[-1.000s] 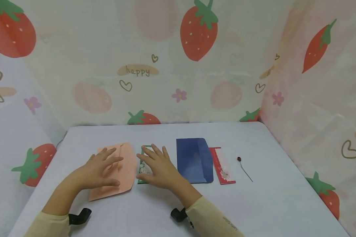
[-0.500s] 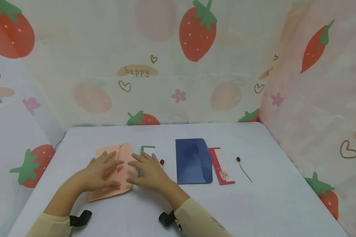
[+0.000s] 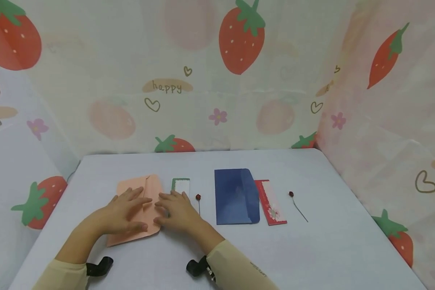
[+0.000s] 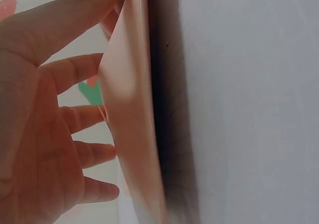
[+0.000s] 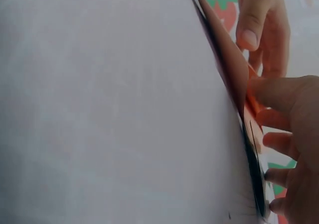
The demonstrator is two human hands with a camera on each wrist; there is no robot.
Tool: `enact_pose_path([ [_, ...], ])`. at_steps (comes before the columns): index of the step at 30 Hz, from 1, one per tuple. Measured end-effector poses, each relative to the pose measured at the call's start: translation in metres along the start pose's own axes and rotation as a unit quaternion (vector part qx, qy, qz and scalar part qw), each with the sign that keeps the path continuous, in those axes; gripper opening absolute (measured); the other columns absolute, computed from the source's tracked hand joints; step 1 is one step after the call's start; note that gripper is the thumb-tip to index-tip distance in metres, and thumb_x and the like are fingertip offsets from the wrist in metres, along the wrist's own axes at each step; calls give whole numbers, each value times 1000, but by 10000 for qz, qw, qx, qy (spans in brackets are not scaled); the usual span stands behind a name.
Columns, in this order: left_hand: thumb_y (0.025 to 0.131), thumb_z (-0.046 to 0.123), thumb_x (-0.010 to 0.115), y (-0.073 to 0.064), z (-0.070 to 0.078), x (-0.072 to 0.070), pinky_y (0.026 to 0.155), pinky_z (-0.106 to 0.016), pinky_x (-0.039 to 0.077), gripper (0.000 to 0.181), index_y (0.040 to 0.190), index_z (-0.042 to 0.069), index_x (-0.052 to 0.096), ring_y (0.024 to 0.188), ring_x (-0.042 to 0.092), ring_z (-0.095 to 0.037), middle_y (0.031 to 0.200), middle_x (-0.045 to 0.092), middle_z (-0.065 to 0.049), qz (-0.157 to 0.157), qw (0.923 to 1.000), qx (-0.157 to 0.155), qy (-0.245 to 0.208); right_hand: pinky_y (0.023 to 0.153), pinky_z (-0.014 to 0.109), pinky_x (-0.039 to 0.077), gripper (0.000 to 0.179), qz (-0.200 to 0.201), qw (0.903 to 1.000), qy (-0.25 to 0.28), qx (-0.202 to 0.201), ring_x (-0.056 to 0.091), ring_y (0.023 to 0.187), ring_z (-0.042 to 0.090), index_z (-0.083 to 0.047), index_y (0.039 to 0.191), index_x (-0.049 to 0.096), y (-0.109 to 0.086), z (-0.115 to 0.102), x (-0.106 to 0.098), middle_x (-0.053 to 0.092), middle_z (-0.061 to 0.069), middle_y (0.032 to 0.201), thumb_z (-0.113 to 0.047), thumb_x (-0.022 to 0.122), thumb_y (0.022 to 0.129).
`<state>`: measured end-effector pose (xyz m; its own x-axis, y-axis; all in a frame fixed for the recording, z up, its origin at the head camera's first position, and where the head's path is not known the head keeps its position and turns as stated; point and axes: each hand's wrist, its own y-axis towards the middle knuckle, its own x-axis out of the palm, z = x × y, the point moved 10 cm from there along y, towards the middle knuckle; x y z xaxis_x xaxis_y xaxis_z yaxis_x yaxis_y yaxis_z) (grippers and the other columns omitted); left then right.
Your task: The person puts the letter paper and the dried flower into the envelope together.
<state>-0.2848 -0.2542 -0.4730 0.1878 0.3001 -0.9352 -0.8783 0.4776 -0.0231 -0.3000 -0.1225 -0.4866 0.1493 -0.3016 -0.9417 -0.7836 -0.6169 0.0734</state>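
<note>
The left hand [image 3: 121, 211] is spread wide over the left part of a peach envelope [image 3: 140, 213], palm down, its straight fingers fanned toward the far right and its thumb set well below them. The right hand [image 3: 177, 211] faces it at the envelope's right edge, fingers extended toward the left hand and thumb reaching low. Neither hand is curled around anything; whether every fingertip presses the paper, I cannot tell. Both forearms slant inward from the near edge in beige sleeves [image 3: 239, 268], a black device [image 3: 100, 266] at each wrist.

The peach envelope lies slightly askew on the left of the white surface [image 3: 311, 257], between and beneath the hands. Just beyond the right hand, which hides its lower part, is a green-bordered card [image 3: 181, 184], with a small dried rose [image 3: 198, 197] beside it. Farther right lie a navy envelope [image 3: 235, 197], a red-and-white floral card [image 3: 272, 203] close against it, and another dried rose [image 3: 291, 194] apart. Behind hangs a strawberry-print cloth [image 3: 188, 117].
</note>
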Motion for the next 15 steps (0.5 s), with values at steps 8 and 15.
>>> enact_pose_path([
  [8, 83, 69, 71, 0, 0, 0, 105, -84, 21, 77, 142, 21, 58, 146, 23, -60, 164, 30, -25, -77, 9999, -78, 21, 123, 57, 25, 47, -148, 9993, -334, 27, 35, 152, 27, -32, 136, 65, 3, 0, 9, 47, -11, 157, -55, 66, 95],
  [15, 83, 63, 75, 1, 0, -3, 102, -85, 25, 61, 128, 25, 61, 144, 28, -61, 161, 34, -25, -7, 9998, -33, 172, 124, 58, 21, 46, -201, 9987, -424, 210, 33, 153, 27, -33, 136, 65, 1, 0, 11, 47, -12, 157, -54, 67, 94],
])
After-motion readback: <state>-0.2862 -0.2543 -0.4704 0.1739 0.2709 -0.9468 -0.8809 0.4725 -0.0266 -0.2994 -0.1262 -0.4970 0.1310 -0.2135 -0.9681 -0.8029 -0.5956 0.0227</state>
